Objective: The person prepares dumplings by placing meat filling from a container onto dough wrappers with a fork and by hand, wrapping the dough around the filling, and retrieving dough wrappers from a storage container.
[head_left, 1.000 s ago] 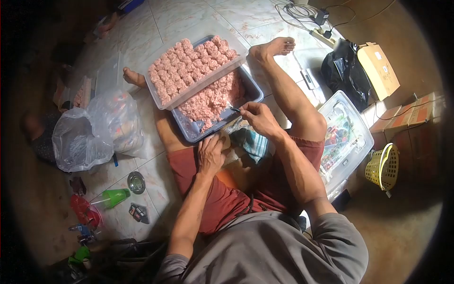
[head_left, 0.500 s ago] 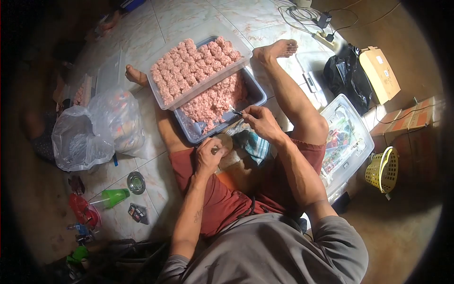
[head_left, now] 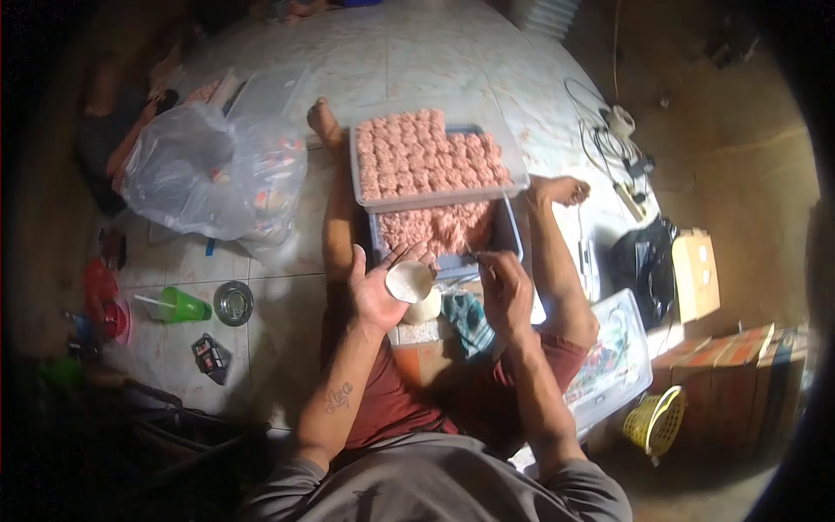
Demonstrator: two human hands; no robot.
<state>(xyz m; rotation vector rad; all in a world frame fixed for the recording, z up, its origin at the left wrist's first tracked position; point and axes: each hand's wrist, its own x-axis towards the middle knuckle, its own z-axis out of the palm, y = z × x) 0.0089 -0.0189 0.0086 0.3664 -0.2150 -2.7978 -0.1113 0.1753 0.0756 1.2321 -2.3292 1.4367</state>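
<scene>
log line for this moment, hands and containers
left hand: palm up, pale disc on it | right hand: pinching thin tool near blue tub | clear tray: rows of pink mounds, over blue tub

The lumps are pink, the disc whitish; the cloth is teal plaid

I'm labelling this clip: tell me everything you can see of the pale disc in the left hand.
The pale disc is off-white, round and thin-looking; its material cannot be told. It lies on the open, upturned left hand, nearer the wearer than the blue tub. In view, it partly overlaps another pale round item.
</scene>
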